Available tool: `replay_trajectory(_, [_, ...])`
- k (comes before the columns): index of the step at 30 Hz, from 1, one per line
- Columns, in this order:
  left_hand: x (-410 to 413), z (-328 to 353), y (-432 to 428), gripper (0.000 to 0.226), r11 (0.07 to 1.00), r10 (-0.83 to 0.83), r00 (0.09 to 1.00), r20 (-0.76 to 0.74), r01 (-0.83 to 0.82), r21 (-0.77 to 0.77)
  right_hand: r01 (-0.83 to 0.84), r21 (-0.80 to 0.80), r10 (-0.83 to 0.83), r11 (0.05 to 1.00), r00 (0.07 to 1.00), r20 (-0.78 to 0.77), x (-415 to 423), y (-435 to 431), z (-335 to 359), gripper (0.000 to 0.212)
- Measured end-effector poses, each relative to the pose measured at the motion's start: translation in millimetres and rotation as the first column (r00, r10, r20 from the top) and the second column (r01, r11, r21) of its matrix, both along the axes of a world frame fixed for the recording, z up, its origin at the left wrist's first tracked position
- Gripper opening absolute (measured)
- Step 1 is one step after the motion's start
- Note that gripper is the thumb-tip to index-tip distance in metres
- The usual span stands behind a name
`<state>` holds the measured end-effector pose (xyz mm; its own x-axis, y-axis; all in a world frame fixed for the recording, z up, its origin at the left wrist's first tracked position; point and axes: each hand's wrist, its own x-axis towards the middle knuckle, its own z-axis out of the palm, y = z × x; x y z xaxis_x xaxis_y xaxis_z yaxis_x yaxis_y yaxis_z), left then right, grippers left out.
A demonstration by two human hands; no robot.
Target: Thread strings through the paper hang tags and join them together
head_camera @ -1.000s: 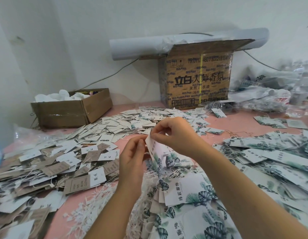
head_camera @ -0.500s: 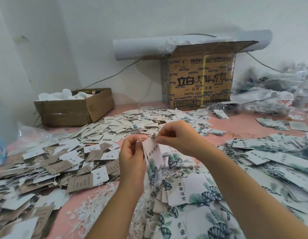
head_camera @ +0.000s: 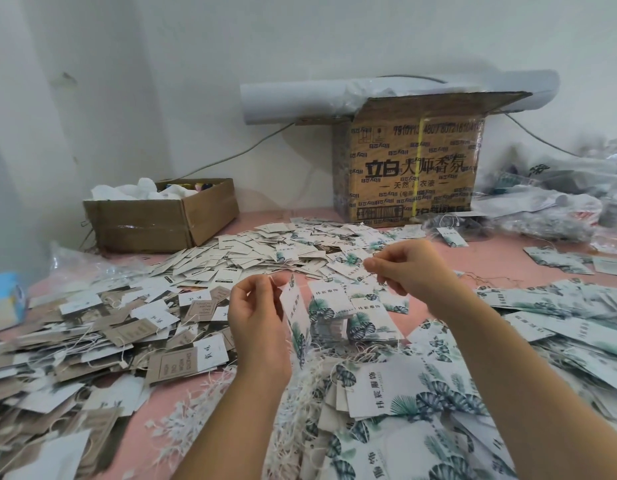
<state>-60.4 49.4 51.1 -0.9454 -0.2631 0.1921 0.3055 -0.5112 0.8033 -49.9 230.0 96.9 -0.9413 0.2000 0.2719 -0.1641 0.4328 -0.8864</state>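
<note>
My left hand (head_camera: 257, 317) pinches the top of a white hang tag (head_camera: 296, 315) printed with green leaves, which hangs edge-on below my fingers. A thin white string (head_camera: 326, 279) runs from the tag's top to my right hand (head_camera: 409, 271), which pinches its far end up and to the right. Both hands hover above a heap of the same leaf-print tags (head_camera: 397, 403) at the near centre. Loose white strings (head_camera: 203, 407) lie on the pink table (head_camera: 501, 261) below my left forearm.
Brown and white tags (head_camera: 103, 334) cover the left side, small white tags (head_camera: 251, 254) the middle. More leaf-print tags (head_camera: 559, 306) spread to the right. A low open carton (head_camera: 161, 220) stands back left, a tall printed carton (head_camera: 409, 168) behind, plastic bags (head_camera: 559, 209) at the far right.
My hands have drawn apart: the right hand moved up and right, pulling the string out from the tag's top, while the left hand keeps hold of the tag.
</note>
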Motion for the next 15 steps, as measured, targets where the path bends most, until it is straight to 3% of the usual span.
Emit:
replay_trajectory(6, [-2.2, -3.2, -1.4, 0.010, 0.999, 0.030, 1.000, -0.005, -0.030, -0.036, -0.010, -0.069, 0.006, 0.998, 0.998, -0.068, -1.0, 0.2, 1.0, 0.018])
replay_trajectory(10, [-0.8, -3.2, -0.3, 0.012, 0.996, -0.024, 0.999, -0.041, 0.020, -0.091, -0.122, -0.135, 0.105, 0.983, 0.987, -0.123, 4.2, -8.1, 5.6, 0.019])
replay_trajectory(15, [5.6, -0.7, 2.9, 0.011, 0.975, -0.117, 0.984, -0.133, 0.088, -0.206, -0.237, 0.008, 0.236, 0.971, 0.959, -0.156, 9.4, -26.5, 11.9, 0.018])
